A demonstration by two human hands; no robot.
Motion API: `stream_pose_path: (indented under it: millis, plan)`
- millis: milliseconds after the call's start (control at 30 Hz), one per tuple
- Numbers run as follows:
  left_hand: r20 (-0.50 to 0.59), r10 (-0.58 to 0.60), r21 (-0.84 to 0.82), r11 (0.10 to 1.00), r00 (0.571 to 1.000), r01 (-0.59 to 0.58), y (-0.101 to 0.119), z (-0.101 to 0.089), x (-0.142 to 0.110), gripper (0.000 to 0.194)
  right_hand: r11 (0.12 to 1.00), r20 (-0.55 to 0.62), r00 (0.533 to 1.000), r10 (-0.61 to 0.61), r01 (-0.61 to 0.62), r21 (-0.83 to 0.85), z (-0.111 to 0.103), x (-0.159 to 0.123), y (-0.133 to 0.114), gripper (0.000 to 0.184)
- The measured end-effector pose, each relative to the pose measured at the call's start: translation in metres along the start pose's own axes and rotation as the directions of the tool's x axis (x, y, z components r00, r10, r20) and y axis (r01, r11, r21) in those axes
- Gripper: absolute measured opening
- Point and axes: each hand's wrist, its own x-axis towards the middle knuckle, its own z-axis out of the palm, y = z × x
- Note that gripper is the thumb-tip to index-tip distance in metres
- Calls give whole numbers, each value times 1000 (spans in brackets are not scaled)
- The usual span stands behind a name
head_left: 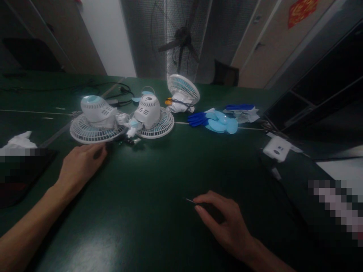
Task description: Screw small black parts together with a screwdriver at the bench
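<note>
The right hand (227, 223) has thumb and forefinger clamped on a thin rod (190, 200) over the table (147, 211), its long axis pointing left and slightly away. The left hand (79, 162) is nearer the left fan (99, 113), by its front rim; I cannot tell whether it grips anything.

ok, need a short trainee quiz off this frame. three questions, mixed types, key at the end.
1. What does the right hand pinch?
A) a blue glove
B) a thin shiny piece
C) a black cable

2. True or false: in the picture, the white box lies to the right of the light-blue fan blades.

3. Which hand is nearer the leftmost white fan?

Key: 1 B; 2 true; 3 the left hand.
</note>
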Motion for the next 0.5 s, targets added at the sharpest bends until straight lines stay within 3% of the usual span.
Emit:
stream_pose_path:
  millis: [100, 167, 267, 367, 500]
  plan:
    - [-19, -11, -112, 994, 1000, 9, 2, 1, 1, 45, 1000, 21, 1000, 14, -14, -4, 0, -1, 1, 13]
    - [-1, -109, -303, 947, 994, 104, 4, 1, 3, 46, 1000, 25, 1000, 17, -17, -4, -1, -1, 1, 13]
    - [213, -195, -595, 751, 957, 285, 19, -2, 4, 51, 1000, 32, 999, 20, -20, -14, -1, 1, -1, 13]
    - [357, 39, -771, 576, 933, 271, 58, -7, -8, 42, 1000, 61, 998, 8, -6, -27, 1, 2, -3, 12]
    - [235, 416, -897, 442, 879, 30, 127, -12, -44, 16, 994, 132, 991, -10, 24, -107, 5, 1, -2, 12]
